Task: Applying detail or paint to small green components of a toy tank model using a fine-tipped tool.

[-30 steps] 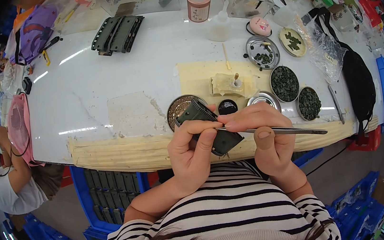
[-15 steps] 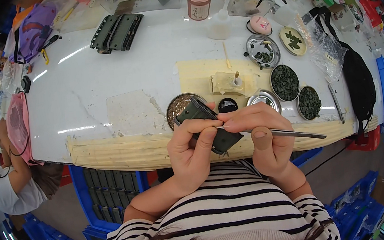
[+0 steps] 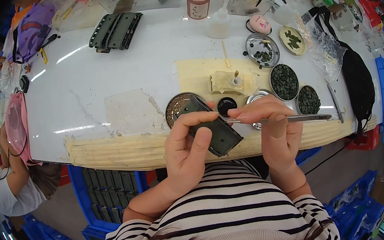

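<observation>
Since the earlier frame, the right hand (image 3: 278, 140) has shifted rightward, drawing the slim silver metal tweezers (image 3: 314, 116) away from the left fingertips, and the left thumb and forefinger have spread apart.

Nearest is the person's black-and-white striped knit top (image 3: 221, 202), with a blue plastic crate (image 3: 82, 193) holding rows of dark green parts (image 3: 109, 190) to its left, below the table. The left hand (image 3: 181, 152) holds a flat, dark green rectangular part (image 3: 224, 139) tilted above the tabletop's front edge: the forefinger lies across its face, and another fingertip shows past its far side. The right hand pinches the tweezers between thumb and fingers; whether their tips grip anything, I cannot tell.

Just beyond the part stand a round metal tin of brown granules (image 3: 167, 112), a small round black pot (image 3: 226, 105) and a shiny silver round tin (image 3: 258, 96), half hidden by the right hand. To the right, dark green chips (image 3: 284, 82) fill another round tin (image 3: 270, 81). Past the pot sits a yellowish, tape-wrapped block (image 3: 221, 84) with a short peg. At the far side of the white table (image 3: 69, 96) are a stack of dark green ribbed parts (image 3: 116, 32), a translucent squeeze bottle (image 3: 219, 28) and a pink cylindrical canister (image 3: 199, 4).
</observation>
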A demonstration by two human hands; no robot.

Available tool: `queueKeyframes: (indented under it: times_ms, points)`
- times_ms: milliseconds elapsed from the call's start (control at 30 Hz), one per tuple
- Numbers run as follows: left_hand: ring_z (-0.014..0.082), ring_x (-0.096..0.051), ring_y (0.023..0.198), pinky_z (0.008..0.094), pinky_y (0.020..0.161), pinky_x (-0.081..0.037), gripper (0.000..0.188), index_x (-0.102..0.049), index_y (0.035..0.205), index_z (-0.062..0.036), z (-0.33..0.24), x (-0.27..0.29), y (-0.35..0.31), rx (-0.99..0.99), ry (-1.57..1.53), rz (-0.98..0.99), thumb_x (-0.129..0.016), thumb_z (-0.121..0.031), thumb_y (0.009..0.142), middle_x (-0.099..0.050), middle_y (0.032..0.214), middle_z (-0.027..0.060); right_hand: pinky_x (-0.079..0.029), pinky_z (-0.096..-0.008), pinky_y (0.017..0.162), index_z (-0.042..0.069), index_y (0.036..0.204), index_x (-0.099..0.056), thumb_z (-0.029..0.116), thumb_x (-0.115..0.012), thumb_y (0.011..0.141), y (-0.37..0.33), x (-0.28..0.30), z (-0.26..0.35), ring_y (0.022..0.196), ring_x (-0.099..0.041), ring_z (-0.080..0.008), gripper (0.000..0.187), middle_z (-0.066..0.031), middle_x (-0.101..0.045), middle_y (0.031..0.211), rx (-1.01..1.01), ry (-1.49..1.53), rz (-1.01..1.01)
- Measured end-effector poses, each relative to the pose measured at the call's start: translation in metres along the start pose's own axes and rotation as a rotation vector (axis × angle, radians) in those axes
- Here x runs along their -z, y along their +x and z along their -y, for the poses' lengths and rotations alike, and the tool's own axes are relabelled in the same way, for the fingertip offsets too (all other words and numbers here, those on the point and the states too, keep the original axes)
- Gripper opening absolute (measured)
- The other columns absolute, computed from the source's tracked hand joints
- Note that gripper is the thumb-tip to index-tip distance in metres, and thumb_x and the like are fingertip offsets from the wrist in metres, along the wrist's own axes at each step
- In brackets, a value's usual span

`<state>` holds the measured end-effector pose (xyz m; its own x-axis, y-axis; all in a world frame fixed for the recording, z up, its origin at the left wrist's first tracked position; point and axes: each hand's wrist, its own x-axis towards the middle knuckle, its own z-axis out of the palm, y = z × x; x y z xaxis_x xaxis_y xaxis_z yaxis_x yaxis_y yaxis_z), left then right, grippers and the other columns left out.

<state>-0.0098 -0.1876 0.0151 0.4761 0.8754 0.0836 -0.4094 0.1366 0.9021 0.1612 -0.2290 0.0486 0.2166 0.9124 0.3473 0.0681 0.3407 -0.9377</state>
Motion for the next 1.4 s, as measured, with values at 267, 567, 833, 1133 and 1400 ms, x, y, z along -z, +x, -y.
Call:
queueKeyframes:
  times_ms: [267,567,833,1133,1400]
  points:
    - [0.0299,-0.061,0.108,0.0432,0.091,-0.054,0.078,-0.015,0.149,-0.0116,-0.034,0.015,0.007,0.203,-0.269,-0.274,-0.056,0.008,0.086,-0.054,0.123,0.0174,-0.045,-0.0348,0.078,0.001,0.089,-0.069,0.011,-0.054,0.093,-0.012,0.021,-0.025,0.082,-0.057,-0.0236,0.018,-0.0094,-0.065,0.082,0.058,-0.449,-0.062]
    - [0.0305,-0.059,0.112,0.0422,0.090,-0.055,0.032,-0.045,0.122,-0.0078,-0.034,0.022,0.007,0.377,-0.595,-0.308,-0.051,-0.002,0.092,-0.059,0.119,0.0175,-0.041,-0.0332,0.075,0.005,0.088,-0.070,0.013,-0.064,0.087,-0.010,0.015,-0.035,0.082,-0.049,-0.0239,0.011,-0.0056,-0.063,0.078,0.073,-0.691,0.017]
    - [0.0312,-0.060,0.110,0.0433,0.084,-0.058,0.036,-0.041,0.128,-0.0073,-0.034,0.023,0.008,0.373,-0.461,-0.328,-0.051,-0.006,0.093,-0.059,0.118,0.0185,-0.040,-0.0334,0.074,0.007,0.089,-0.071,0.015,-0.066,0.085,-0.010,0.016,-0.036,0.082,-0.048,-0.0244,0.010,-0.0050,-0.065,0.079,0.070,-0.723,0.023]
    - [0.0319,-0.059,0.112,0.0423,0.085,-0.058,0.036,-0.043,0.126,-0.0073,-0.032,0.022,0.009,0.379,-0.483,-0.365,-0.052,-0.005,0.091,-0.055,0.123,0.0213,-0.042,-0.0328,0.075,0.005,0.090,-0.071,0.012,-0.064,0.086,-0.011,0.016,-0.027,0.080,-0.050,-0.0236,0.010,-0.0068,-0.066,0.081,0.108,-0.628,-0.010]
    - [0.0253,-0.061,0.107,0.0384,0.084,-0.058,0.035,-0.043,0.124,-0.0113,-0.034,0.016,0.012,0.447,-0.531,-0.292,-0.051,-0.004,0.090,-0.057,0.120,0.0175,-0.049,-0.0319,0.076,0.000,0.095,-0.069,0.010,-0.058,0.088,0.002,0.001,0.005,0.086,-0.063,-0.0239,0.016,-0.0114,-0.068,0.092,0.170,-0.226,0.124]
